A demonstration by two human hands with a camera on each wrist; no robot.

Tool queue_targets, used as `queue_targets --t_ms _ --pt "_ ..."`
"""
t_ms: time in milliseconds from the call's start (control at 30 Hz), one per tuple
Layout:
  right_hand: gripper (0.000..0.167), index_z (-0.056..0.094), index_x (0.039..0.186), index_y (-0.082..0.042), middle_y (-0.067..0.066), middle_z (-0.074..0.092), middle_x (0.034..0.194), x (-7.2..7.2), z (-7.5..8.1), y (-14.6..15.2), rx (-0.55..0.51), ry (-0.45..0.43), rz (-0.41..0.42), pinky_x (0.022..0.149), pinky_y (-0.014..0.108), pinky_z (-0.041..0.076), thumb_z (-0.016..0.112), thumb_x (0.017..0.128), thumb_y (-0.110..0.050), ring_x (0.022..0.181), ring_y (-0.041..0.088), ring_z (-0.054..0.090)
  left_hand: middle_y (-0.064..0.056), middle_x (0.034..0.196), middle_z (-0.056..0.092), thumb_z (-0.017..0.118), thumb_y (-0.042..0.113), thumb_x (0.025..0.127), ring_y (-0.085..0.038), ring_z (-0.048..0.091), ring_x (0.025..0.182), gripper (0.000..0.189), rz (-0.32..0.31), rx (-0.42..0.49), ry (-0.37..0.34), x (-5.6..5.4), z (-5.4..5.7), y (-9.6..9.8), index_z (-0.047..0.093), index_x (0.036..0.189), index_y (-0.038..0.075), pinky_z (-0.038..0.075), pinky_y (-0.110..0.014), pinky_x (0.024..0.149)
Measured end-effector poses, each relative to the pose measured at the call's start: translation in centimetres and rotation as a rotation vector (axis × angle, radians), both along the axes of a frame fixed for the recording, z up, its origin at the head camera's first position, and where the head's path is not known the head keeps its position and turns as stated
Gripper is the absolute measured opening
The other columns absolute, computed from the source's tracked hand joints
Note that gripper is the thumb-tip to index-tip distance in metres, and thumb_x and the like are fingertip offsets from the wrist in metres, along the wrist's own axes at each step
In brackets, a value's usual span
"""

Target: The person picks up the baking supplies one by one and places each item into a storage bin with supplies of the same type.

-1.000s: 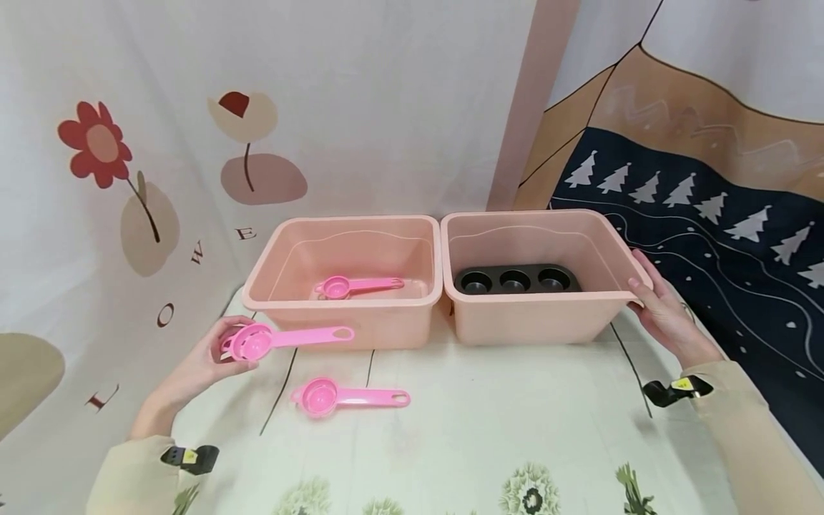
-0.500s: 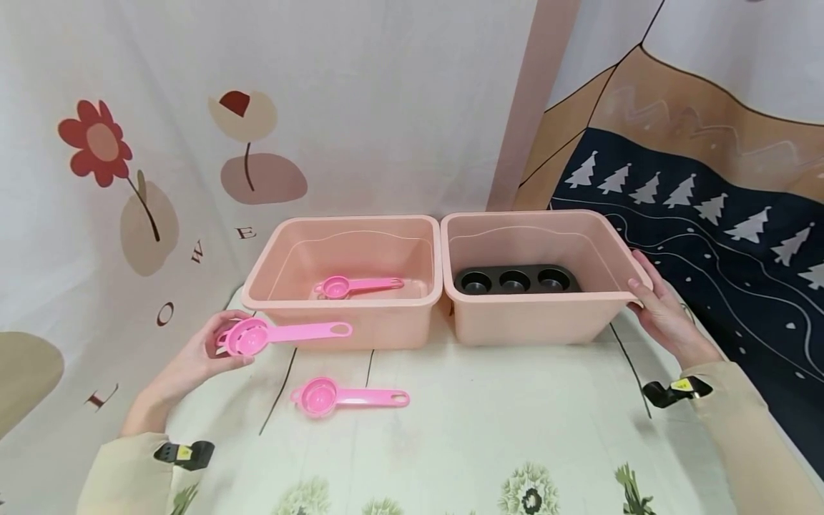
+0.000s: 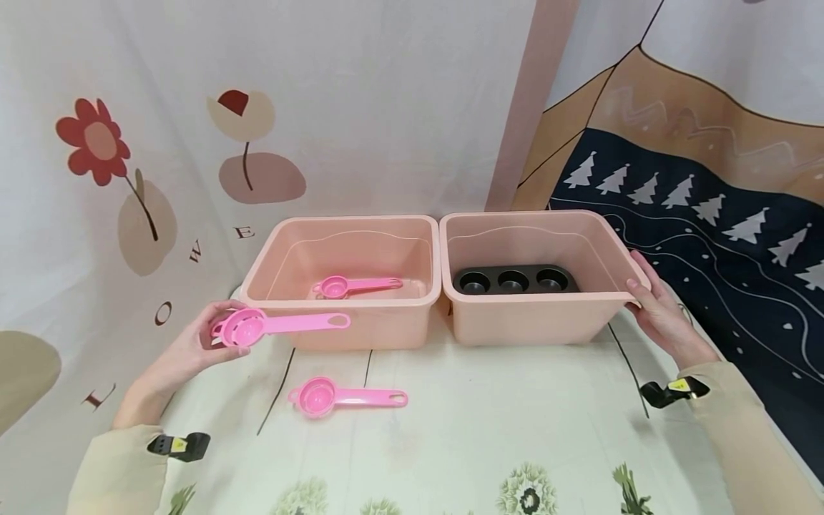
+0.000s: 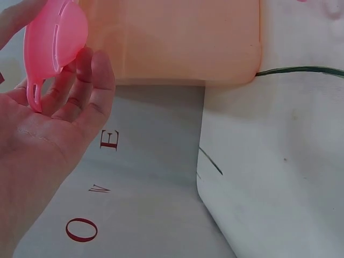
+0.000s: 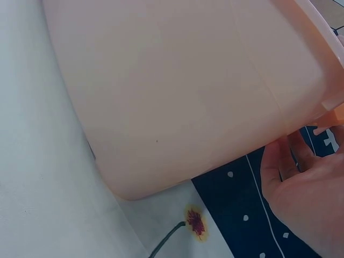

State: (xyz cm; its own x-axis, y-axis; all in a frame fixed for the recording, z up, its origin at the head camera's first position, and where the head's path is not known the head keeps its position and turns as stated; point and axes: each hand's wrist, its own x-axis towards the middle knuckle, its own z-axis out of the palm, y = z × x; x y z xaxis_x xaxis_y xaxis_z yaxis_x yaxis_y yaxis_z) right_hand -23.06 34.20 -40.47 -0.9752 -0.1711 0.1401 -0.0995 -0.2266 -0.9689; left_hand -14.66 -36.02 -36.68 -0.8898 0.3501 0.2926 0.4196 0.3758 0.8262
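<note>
Head view
Left hand: thumb and fingers clamped on the bowl end of the held scoop.
Held scoop: pink; raised above the table, its handle pointing right from the left fingers, in front of the left bin.
Table scoop: pink; on the table, nearer the wearer than the left fingers and to their right.
Left bin: just beyond the left fingers, to their right.
Binned scoop: pink; inside the left bin.
Right hand: thumb and fingers clamped on the right bin's right rim.
Right bin: left of the right fingers, beside the left bin.
Tin: black, three cups showing; inside the right bin.

Left wrist view
Held scoop: between thumb and fingers, looped tab towards the palm.

Right wrist view
Right bin: outer wall beside the right fingers; fingertips partly hidden.
</note>
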Motion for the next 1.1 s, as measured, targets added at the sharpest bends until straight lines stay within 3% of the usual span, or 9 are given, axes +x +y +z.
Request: queue_targets --t_ms 467,667,1100 --pt "0.066 0.007 0.156 -0.033 -0.003 0.013 0.152 0.3 0.2 -0.1 -0.012 -0.018 -0.006 0.097 0.017 0.027 0.043 0.103 -0.014 0.132 0.011 0.019 -0.005 0.117 0.052 0.064 -0.017 0.082 -0.008 0.056 0.096 0.061 -0.001 -0.038 -0.036 -0.3 2.3 0.1 0.034 0.134 -0.003 0.053 -0.020 0.075" --pt "0.067 0.005 0.156 -0.030 -0.003 0.013 0.152 0.2 0.2 -0.1 -0.006 -0.013 -0.004 0.098 0.016 0.027 0.043 0.103 -0.014 0.132 0.011 0.019 0.000 0.118 0.052 0.066 -0.014 0.083 -0.007 0.056 0.097 0.062 0.023 -0.072 -0.025 -0.5 2.8 0.1 0.035 0.135 -0.001 0.053 -0.020 0.075" --pt "0.065 0.011 0.156 -0.034 -0.004 0.017 0.150 0.2 0.1 -0.2 -0.023 -0.015 -0.007 0.096 0.019 0.027 0.043 0.103 -0.013 0.129 0.010 0.024 -0.003 0.116 0.053 0.069 -0.011 0.082 -0.009 0.056 0.095 0.064 0.029 -0.106 0.000 -1.5 3.7 0.9 0.036 0.136 -0.001 0.051 -0.018 0.075"
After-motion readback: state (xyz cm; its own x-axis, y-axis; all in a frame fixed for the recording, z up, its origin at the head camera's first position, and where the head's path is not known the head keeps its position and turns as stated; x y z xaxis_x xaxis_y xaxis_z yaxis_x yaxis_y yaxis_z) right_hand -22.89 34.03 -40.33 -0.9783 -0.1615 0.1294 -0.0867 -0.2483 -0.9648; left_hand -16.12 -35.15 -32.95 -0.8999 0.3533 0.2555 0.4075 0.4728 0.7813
